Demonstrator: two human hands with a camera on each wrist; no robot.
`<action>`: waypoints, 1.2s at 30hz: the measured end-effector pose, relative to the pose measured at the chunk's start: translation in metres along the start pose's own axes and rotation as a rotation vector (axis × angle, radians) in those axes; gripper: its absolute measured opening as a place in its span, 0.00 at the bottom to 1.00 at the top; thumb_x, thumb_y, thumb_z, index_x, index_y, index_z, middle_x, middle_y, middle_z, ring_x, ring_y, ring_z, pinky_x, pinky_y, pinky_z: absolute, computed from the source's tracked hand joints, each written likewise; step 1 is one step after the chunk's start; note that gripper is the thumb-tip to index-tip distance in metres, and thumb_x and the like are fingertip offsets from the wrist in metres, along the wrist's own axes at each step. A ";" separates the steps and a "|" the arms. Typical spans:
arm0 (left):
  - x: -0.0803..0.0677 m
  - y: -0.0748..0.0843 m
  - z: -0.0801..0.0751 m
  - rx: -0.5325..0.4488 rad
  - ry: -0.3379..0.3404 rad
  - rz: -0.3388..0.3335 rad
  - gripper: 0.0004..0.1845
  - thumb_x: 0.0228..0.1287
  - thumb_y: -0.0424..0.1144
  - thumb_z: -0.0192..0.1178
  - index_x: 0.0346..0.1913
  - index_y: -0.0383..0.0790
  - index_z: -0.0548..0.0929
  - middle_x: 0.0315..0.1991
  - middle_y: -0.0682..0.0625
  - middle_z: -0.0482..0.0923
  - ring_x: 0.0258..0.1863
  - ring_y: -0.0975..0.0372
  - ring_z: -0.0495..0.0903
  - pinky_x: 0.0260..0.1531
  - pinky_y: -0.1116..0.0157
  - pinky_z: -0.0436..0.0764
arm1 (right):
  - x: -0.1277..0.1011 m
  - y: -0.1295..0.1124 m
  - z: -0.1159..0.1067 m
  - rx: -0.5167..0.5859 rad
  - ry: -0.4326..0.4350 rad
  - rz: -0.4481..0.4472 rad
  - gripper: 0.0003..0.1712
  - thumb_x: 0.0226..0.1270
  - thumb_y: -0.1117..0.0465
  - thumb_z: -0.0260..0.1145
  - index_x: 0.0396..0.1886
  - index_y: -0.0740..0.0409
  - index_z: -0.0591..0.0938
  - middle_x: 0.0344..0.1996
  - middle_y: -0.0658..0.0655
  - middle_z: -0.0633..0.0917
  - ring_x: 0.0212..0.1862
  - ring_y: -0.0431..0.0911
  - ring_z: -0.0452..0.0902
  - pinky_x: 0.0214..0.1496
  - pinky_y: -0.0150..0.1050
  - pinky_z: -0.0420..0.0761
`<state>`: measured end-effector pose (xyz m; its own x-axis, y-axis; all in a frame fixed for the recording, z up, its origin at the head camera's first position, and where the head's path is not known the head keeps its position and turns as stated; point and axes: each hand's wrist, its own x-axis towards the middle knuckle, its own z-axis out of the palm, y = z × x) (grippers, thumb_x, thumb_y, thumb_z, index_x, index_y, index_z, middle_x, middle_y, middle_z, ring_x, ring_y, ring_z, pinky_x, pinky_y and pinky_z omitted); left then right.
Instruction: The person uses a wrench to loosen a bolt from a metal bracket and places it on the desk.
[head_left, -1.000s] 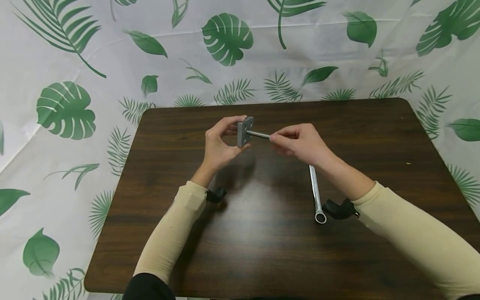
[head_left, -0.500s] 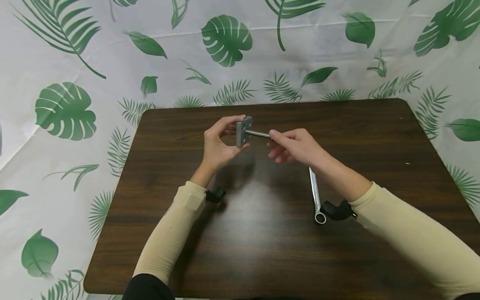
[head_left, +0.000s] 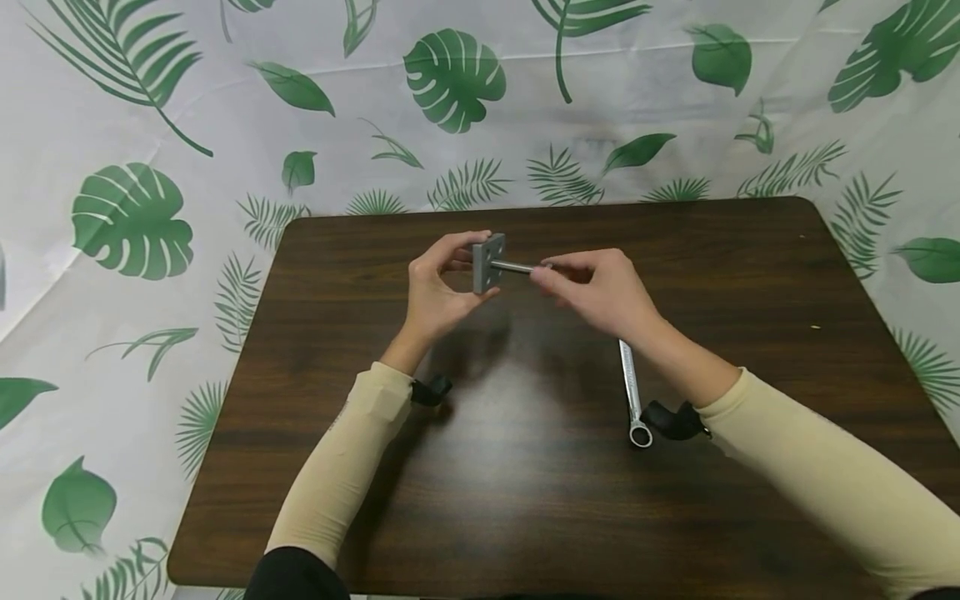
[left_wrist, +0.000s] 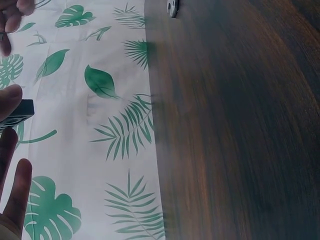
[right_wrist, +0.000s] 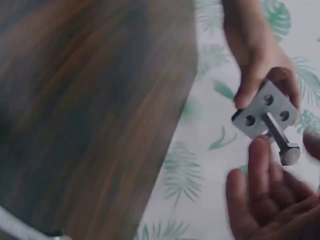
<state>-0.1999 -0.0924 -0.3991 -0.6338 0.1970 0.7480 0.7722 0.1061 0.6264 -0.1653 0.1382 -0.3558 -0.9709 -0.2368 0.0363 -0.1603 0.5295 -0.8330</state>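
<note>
While both hands hover above the dark surface (head_left: 525, 467) | left hand (head_left: 435, 287): grip clamped on grey holed plate (head_left: 488, 262), held on edge | right hand (head_left: 600, 292): fingertips (head_left: 542, 275) pinch head end of bolt (head_left: 513, 267) standing out of plate | wrench (head_left: 632, 392) lies flat beneath right wrist.
</note>
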 end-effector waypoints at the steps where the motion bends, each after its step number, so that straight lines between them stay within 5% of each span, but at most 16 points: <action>1: 0.000 0.000 0.000 -0.002 -0.001 -0.001 0.33 0.34 0.18 0.77 0.52 0.25 0.80 0.45 0.34 0.82 0.31 0.48 0.82 0.35 0.51 0.84 | 0.001 -0.001 -0.001 0.104 -0.046 0.100 0.27 0.66 0.43 0.67 0.51 0.61 0.85 0.31 0.54 0.89 0.28 0.40 0.83 0.34 0.37 0.83; 3: 0.000 0.000 0.000 -0.002 -0.001 -0.003 0.33 0.34 0.18 0.77 0.51 0.25 0.80 0.45 0.35 0.82 0.31 0.48 0.82 0.35 0.51 0.84 | 0.004 -0.003 -0.003 0.282 -0.101 0.254 0.29 0.68 0.42 0.64 0.50 0.66 0.84 0.32 0.57 0.89 0.27 0.41 0.84 0.36 0.39 0.84; 5: 0.000 0.000 0.000 -0.004 -0.004 -0.003 0.33 0.34 0.18 0.77 0.51 0.25 0.80 0.46 0.35 0.82 0.31 0.48 0.82 0.35 0.51 0.84 | 0.004 -0.003 -0.004 0.357 -0.098 0.302 0.28 0.68 0.45 0.66 0.49 0.67 0.84 0.31 0.57 0.89 0.27 0.41 0.83 0.37 0.40 0.85; 8: 0.000 0.000 0.001 -0.005 -0.007 -0.001 0.33 0.34 0.18 0.77 0.51 0.25 0.80 0.46 0.34 0.82 0.31 0.48 0.82 0.35 0.50 0.84 | 0.002 -0.002 -0.002 0.160 -0.023 0.051 0.19 0.65 0.53 0.71 0.47 0.62 0.87 0.32 0.53 0.88 0.30 0.40 0.82 0.35 0.35 0.82; 12: 0.001 -0.001 0.001 0.004 -0.006 -0.002 0.33 0.34 0.18 0.77 0.51 0.25 0.80 0.45 0.35 0.82 0.32 0.48 0.82 0.35 0.51 0.84 | -0.001 0.004 0.003 -0.398 0.213 -0.452 0.13 0.58 0.60 0.75 0.44 0.52 0.89 0.35 0.49 0.87 0.33 0.44 0.80 0.32 0.40 0.78; 15: 0.001 -0.001 0.001 0.011 -0.003 0.001 0.33 0.34 0.17 0.77 0.51 0.25 0.80 0.45 0.35 0.82 0.32 0.47 0.83 0.35 0.51 0.84 | -0.001 0.007 0.006 -0.482 0.270 -0.534 0.16 0.57 0.58 0.76 0.47 0.52 0.88 0.36 0.49 0.87 0.33 0.45 0.81 0.30 0.43 0.78; 18: 0.001 -0.001 0.000 0.010 -0.001 0.010 0.33 0.34 0.17 0.77 0.51 0.25 0.80 0.45 0.34 0.82 0.31 0.47 0.82 0.34 0.51 0.84 | -0.001 0.006 0.004 -0.276 0.161 -0.325 0.18 0.61 0.52 0.74 0.49 0.54 0.87 0.35 0.50 0.87 0.33 0.41 0.81 0.32 0.39 0.78; 23: 0.002 -0.002 0.000 0.004 0.004 0.025 0.33 0.33 0.18 0.78 0.51 0.25 0.80 0.46 0.34 0.82 0.31 0.47 0.82 0.33 0.51 0.84 | 0.004 0.002 -0.006 0.368 -0.133 0.206 0.23 0.69 0.46 0.65 0.50 0.62 0.83 0.34 0.55 0.89 0.32 0.41 0.83 0.42 0.39 0.83; 25: 0.003 -0.002 0.001 0.002 0.004 0.024 0.33 0.33 0.17 0.77 0.51 0.25 0.80 0.46 0.35 0.82 0.31 0.47 0.82 0.34 0.51 0.84 | 0.006 0.001 -0.010 0.586 -0.188 0.366 0.23 0.70 0.48 0.65 0.50 0.64 0.81 0.32 0.54 0.89 0.30 0.41 0.83 0.45 0.41 0.83; 28: 0.003 -0.002 0.001 -0.003 -0.005 0.017 0.33 0.34 0.17 0.77 0.51 0.25 0.80 0.46 0.34 0.82 0.32 0.47 0.82 0.34 0.51 0.84 | 0.007 0.000 -0.013 0.708 -0.206 0.434 0.21 0.70 0.53 0.65 0.51 0.65 0.79 0.31 0.54 0.89 0.29 0.41 0.82 0.47 0.43 0.83; 31: 0.002 -0.002 0.001 0.000 -0.008 0.011 0.33 0.34 0.17 0.77 0.50 0.25 0.80 0.47 0.34 0.82 0.32 0.47 0.82 0.35 0.51 0.84 | 0.005 0.000 -0.010 0.538 -0.129 0.306 0.20 0.68 0.55 0.68 0.52 0.66 0.83 0.33 0.55 0.89 0.32 0.40 0.83 0.44 0.38 0.83; 36: 0.002 -0.004 0.002 0.008 -0.003 0.017 0.33 0.33 0.17 0.78 0.51 0.25 0.80 0.48 0.35 0.82 0.32 0.48 0.83 0.35 0.51 0.84 | 0.000 -0.001 -0.004 -0.157 0.099 -0.199 0.14 0.62 0.59 0.73 0.47 0.57 0.89 0.37 0.53 0.89 0.34 0.44 0.81 0.39 0.40 0.78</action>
<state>-0.2038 -0.0909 -0.4007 -0.6203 0.2020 0.7579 0.7834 0.1104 0.6116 -0.1655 0.1408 -0.3533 -0.9288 -0.2722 0.2513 -0.3681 0.6022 -0.7084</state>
